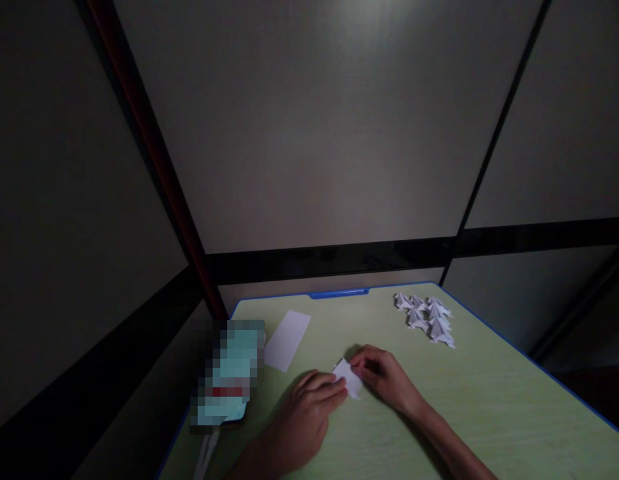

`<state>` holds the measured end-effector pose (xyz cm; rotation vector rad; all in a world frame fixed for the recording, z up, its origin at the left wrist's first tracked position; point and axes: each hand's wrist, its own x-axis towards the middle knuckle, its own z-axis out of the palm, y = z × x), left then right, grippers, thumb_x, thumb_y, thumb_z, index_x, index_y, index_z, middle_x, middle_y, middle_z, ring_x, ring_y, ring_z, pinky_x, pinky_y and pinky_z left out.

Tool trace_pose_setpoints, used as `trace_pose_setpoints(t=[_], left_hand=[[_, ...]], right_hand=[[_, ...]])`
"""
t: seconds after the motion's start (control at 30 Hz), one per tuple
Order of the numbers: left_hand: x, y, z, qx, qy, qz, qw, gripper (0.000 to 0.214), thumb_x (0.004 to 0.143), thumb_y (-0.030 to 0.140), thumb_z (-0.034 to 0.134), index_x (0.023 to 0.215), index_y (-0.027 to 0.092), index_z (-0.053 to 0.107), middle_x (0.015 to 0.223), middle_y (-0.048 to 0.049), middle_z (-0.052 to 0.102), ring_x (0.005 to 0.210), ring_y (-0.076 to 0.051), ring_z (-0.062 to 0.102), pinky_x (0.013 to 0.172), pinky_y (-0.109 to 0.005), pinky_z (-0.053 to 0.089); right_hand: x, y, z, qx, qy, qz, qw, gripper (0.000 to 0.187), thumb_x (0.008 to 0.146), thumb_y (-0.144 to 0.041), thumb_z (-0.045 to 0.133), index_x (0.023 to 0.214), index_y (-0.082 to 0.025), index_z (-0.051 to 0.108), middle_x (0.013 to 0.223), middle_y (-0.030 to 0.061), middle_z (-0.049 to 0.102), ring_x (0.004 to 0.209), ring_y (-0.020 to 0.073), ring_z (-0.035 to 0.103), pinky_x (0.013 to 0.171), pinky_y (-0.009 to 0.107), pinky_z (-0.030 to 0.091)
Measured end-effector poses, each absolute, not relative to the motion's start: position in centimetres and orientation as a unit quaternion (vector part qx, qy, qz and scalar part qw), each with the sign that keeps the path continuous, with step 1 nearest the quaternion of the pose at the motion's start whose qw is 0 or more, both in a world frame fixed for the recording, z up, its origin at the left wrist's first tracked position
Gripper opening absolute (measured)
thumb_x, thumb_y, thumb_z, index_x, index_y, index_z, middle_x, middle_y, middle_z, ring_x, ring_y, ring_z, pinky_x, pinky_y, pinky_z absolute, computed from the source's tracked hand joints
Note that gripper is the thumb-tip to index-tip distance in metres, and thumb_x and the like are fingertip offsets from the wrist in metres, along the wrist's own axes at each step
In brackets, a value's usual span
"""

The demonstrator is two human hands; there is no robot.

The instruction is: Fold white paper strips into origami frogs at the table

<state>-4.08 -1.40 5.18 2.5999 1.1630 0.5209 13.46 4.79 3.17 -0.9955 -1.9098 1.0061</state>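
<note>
A small folded piece of white paper (348, 379) lies on the table between my two hands. My left hand (309, 410) rests on its left side, fingers together and pressing it down. At the paper's upper right edge, my right hand (382, 373) pinches with thumb and fingertips; the exact grip is partly hidden by the fingers. Several folded white paper figures (439, 327) stand grouped at the back right of the table. A flat white rectangular sheet (288, 340) lies beyond my left hand.
The pale green table (489, 400) has a blue edge and a blue tray-like strip (339, 293) at the back. A device with a blurred screen (229, 373) stands at the left, a white cable (206, 453) below it. Panelled doors (329, 147) rise behind.
</note>
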Motion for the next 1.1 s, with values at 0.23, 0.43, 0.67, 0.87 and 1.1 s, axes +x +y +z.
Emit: trace_pose_setpoints(t=[0.23,0.43,0.67,0.87,1.1], left_hand=[[-4.2,-1.4,4.7,0.891,0.396,0.188,0.115,0.047,0.068,0.002,0.036,0.110,0.022,0.043,0.110,-0.0016,0.050,0.102,-0.014,0.039,0.091,-0.029,0.029],[-4.0,-1.5,4.7,0.857,0.447,0.225,0.123,0.041,0.067,0.001,0.039,0.100,0.021,0.051,0.104,-0.0040,0.049,0.098,-0.016,0.042,0.087,-0.029,0.034],[-4.3,-0.9,3.6,0.800,0.476,0.314,0.186,0.037,0.066,-0.001,0.038,0.085,0.022,0.060,0.106,-0.0032,0.047,0.096,-0.015,0.045,0.082,-0.030,0.038],[-4.4,0.1,2.5,0.741,0.511,0.374,0.225,0.028,0.063,0.000,0.041,0.070,0.019,0.060,0.094,-0.0043,0.051,0.086,-0.015,0.049,0.077,-0.029,0.040],[-3.6,0.8,2.2,0.706,0.589,0.368,0.138,0.014,0.067,0.012,0.046,0.078,0.017,0.052,0.077,-0.0027,0.052,0.076,-0.016,0.049,0.069,-0.031,0.040]], right_hand=[[13.2,4.0,4.0,-0.343,-0.810,0.314,0.358,0.015,0.073,-0.015,0.044,0.078,-0.016,0.059,0.079,0.0061,0.053,0.072,0.0151,0.050,0.062,0.025,0.042],[13.2,2.4,4.7,-0.312,-0.882,0.229,0.271,0.021,0.077,-0.017,0.041,0.089,-0.018,0.057,0.091,0.0075,0.056,0.089,0.0179,0.046,0.078,0.031,0.036],[14.4,1.4,5.7,-0.292,-0.928,0.171,0.155,0.030,0.078,-0.026,0.040,0.106,-0.023,0.047,0.115,0.0067,0.046,0.105,0.0210,0.037,0.087,0.036,0.030],[14.7,1.4,5.7,-0.285,-0.938,0.143,0.134,0.035,0.078,-0.028,0.040,0.113,-0.025,0.039,0.120,0.0056,0.041,0.109,0.0220,0.032,0.088,0.038,0.028],[14.8,1.4,5.9,-0.290,-0.940,0.146,0.108,0.035,0.078,-0.028,0.039,0.113,-0.029,0.038,0.122,0.0040,0.037,0.111,0.0222,0.030,0.089,0.039,0.027]])
